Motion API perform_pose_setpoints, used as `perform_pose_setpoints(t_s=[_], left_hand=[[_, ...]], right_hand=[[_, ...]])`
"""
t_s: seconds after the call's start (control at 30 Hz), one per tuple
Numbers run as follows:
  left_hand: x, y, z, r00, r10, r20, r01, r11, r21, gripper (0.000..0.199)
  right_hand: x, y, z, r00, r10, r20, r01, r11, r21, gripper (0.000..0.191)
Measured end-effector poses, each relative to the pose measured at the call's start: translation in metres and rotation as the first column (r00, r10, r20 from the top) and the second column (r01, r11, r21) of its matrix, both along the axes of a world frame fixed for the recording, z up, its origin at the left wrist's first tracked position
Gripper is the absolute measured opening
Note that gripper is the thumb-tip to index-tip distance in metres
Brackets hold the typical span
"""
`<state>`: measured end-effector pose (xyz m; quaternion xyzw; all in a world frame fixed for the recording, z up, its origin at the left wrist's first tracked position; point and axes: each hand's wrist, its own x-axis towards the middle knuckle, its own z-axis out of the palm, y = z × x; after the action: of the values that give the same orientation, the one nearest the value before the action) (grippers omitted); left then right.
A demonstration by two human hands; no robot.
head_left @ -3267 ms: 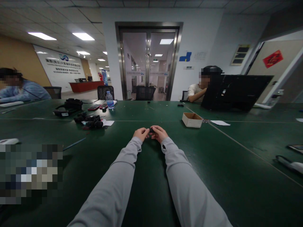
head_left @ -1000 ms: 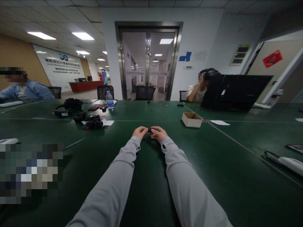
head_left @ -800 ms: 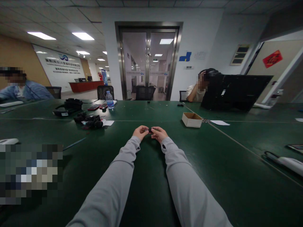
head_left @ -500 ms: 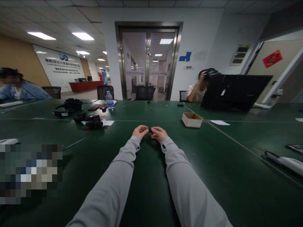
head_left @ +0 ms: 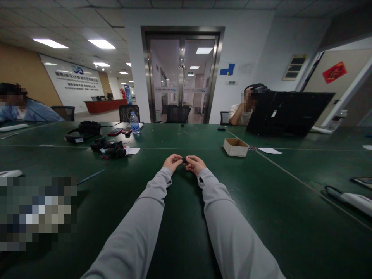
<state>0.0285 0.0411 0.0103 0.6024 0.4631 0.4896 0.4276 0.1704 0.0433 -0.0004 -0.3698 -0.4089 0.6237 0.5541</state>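
Note:
Both arms, in grey sleeves, reach forward over the dark green table [head_left: 186, 217]. Between my left hand [head_left: 173, 162] and my right hand [head_left: 195, 164] is a small black object [head_left: 184, 159], pinched by the fingertips of both. It is too small and too covered by fingers for me to tell its kind. My hands are closed, nearly touching, just above the tabletop. Ahead and to the right of them stands an open cardboard box [head_left: 235, 148].
To the left lie a tangle of black gear [head_left: 112, 148], a black strapped device [head_left: 83, 131], a water bottle [head_left: 135, 123] and a blue stick [head_left: 91, 176]. A large black monitor [head_left: 290, 113] stands right, with a person [head_left: 240, 112] behind it. Another person [head_left: 37, 110] sits far left.

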Motion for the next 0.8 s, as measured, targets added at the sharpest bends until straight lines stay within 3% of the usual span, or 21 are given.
perform_pose_setpoints(t_s=[0.17, 0.33, 0.8], left_hand=[[0.0010, 0.0030, -0.0025, 0.999, 0.034, -0.009, -0.035, 0.997, -0.071, 0.023], [0.0007, 0.0057, -0.0043, 1.000, 0.021, -0.009, -0.021, 1.000, -0.004, 0.017], [0.0018, 0.0063, -0.0045, 1.000, 0.008, -0.010, -0.008, 0.996, -0.089, 0.020]], right_hand=[[-0.0002, 0.0009, -0.0019, 1.000, 0.009, 0.004, -0.009, 1.000, 0.003, 0.022], [0.0008, 0.0012, -0.0030, 1.000, 0.021, -0.001, -0.021, 1.000, 0.023, 0.021], [0.0009, -0.0001, -0.0010, 0.999, 0.041, 0.026, -0.042, 0.999, 0.034, 0.022]])
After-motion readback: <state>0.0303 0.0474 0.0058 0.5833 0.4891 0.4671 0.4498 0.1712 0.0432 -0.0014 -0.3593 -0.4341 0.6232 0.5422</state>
